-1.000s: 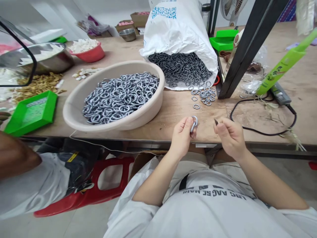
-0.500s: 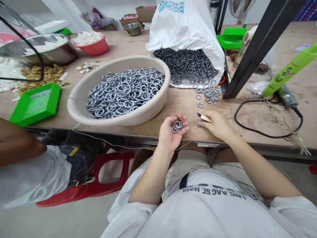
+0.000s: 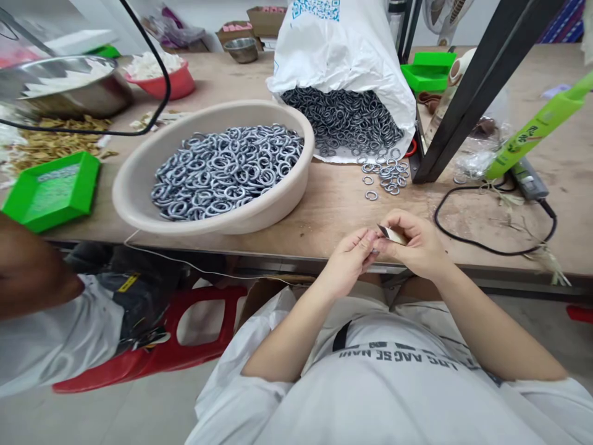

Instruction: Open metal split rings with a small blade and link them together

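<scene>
My left hand [image 3: 349, 259] is closed, its fingertips pressed together just in front of the table edge. The grey metal rings it cupped a moment ago are now mostly hidden inside the fingers. Touching it from the right, my right hand [image 3: 414, 244] grips a small blade-like tool [image 3: 393, 235] with a pale body and a dark slanted tip pointing up and left. A ring between the meeting fingertips is too covered to make out. Beyond the hands, loose rings [image 3: 393, 176] lie on the wooden table, spilling from a white sack [image 3: 343, 49] full of darker rings.
A wide beige basin [image 3: 134, 213] heaped with rings stands to the left. A green tray [image 3: 83, 191] lies beyond it, near a co-worker's arm [image 3: 37, 272]. To the right are a black metal post [image 3: 477, 93], a lime-green tube [image 3: 532, 133] and a looped black cable [image 3: 486, 252].
My left hand has moved right and closed over the rings that lay in its open palm. Both hands now meet, and the right still holds the blade-like tool. The view has shifted slightly.
</scene>
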### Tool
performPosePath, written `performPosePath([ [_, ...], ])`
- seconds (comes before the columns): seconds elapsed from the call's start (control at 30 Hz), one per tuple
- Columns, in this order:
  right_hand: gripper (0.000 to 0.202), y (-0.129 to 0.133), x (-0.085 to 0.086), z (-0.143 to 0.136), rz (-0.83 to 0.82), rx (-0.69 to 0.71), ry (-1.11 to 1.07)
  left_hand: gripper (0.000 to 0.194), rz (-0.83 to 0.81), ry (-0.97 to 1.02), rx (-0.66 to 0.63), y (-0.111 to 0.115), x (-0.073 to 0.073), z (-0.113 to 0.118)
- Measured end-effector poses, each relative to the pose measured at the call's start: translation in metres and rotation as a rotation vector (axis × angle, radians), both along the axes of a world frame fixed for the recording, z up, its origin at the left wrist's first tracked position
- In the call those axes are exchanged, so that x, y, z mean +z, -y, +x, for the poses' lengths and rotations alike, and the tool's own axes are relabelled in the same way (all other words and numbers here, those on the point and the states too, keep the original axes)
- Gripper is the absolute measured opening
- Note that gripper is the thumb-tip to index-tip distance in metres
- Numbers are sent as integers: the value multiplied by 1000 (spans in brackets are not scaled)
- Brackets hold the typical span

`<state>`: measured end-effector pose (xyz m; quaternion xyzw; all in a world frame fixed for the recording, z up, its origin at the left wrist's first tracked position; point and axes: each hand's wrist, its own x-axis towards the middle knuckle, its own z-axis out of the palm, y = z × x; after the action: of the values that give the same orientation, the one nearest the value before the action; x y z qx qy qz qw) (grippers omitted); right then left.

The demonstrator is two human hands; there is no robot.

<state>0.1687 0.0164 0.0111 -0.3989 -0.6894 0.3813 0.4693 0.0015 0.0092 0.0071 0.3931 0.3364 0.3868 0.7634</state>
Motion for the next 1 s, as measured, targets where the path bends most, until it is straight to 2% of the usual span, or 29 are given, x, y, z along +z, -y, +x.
performPosePath([
  [0.1, 27, 3, -1, -3, -128, -111, -82, 44, 81, -4, 35, 0, -4, 0],
  [0.17, 29, 9, 2, -2, -100, -166, -15, 45, 98, 4, 34, 0, -4, -2],
  [0.3, 35, 24, 8, 0, 100, -68, 272, 43, 73, 27, 41, 1, -2, -3],
  [0.37, 36, 29, 8, 1, 154, -51, 347, 42, 57, 29, 43, 1, 0, -2],
  [0.5, 37, 30, 8, 0, 142, -49, 409, 44, 44, 33, 41, 2, 0, 1],
  [0.67, 43, 28, 5, -4, 108, -48, 370, 45, 24, 46, 9, 1, -6, -1],
  [0.77, 48, 14, -5, 1, 29, -138, 307, 43, 51, 49, -82, 6, -8, -4],
  [0.87, 53, -15, -14, 14, -77, -263, 321, 42, 117, 55, -214, 11, -8, -7],
  [0.93, 51, -37, -16, 20, -73, -296, 436, 41, 124, 49, -166, 8, -8, -10],
  [1.0, 39, -60, -14, 19, -17, -325, 579, 39, 111, 22, -50, 2, -8, -13],
])
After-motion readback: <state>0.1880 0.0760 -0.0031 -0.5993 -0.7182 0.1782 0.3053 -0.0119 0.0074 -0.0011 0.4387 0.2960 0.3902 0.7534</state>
